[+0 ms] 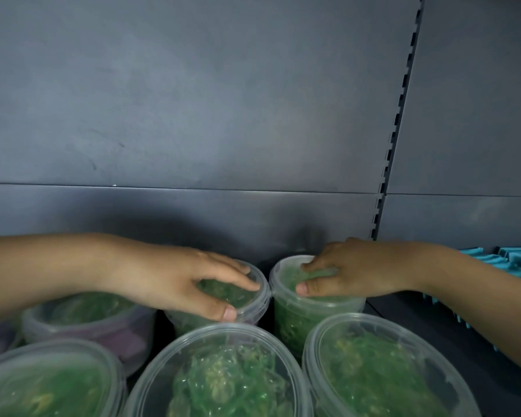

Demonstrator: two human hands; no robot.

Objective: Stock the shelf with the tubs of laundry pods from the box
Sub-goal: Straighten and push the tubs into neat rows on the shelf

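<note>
- Six clear round plastic tubs of green laundry pods [223, 371] stand on the dark grey metal shelf [491, 389], in two rows of three.
- The left hand [175, 281] grips the far-middle tub [253, 299]: fingers lie across the lid, thumb hooked on the near rim.
- The right hand [352, 272] grips the far-right tub [307, 317] the same way, fingers bent.
- Judged well along. The box is out of view, so the remainder is unknown.
- Lids are smooth and glossy, walls translucent; the pods look soft and tangled.
- A blue ridged plastic strip [518, 260] lies far right.
</note>
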